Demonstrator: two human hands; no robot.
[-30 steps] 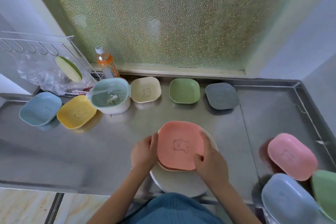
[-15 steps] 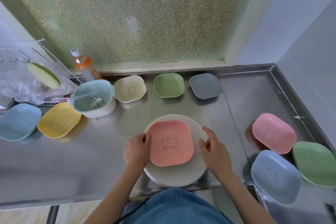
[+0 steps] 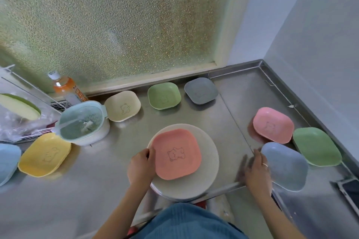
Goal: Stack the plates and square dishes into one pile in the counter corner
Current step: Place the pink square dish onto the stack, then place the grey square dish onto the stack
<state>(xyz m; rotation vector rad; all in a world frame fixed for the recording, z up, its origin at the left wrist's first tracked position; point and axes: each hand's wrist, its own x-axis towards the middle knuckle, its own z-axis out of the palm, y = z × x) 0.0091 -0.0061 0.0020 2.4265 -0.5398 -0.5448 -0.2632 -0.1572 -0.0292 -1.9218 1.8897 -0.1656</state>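
A salmon square dish (image 3: 176, 154) with a bear print lies on a round cream plate (image 3: 208, 163) near the counter's front edge. My left hand (image 3: 140, 166) grips the left rim of that plate and dish. My right hand (image 3: 256, 170), blurred, hovers with fingers spread at the left edge of a blue-grey square dish (image 3: 286, 167). Beside it sit a pink dish (image 3: 273, 124) and a green dish (image 3: 316, 146). Along the window stand cream (image 3: 122, 105), green (image 3: 164, 95) and grey (image 3: 201, 90) dishes. Yellow (image 3: 44, 154) and light blue (image 3: 7, 161) dishes lie at the left.
A mint strainer bowl (image 3: 83, 122) sits left of centre, with an orange drink bottle (image 3: 67, 89) behind it. A wire rack with a plastic bag (image 3: 17, 122) fills the far left. The steel counter corner (image 3: 260, 64) is at the upper right.
My right hand has let go of the plate's right rim and moved right to the blue-grey dish. The left hand stays on the plate.
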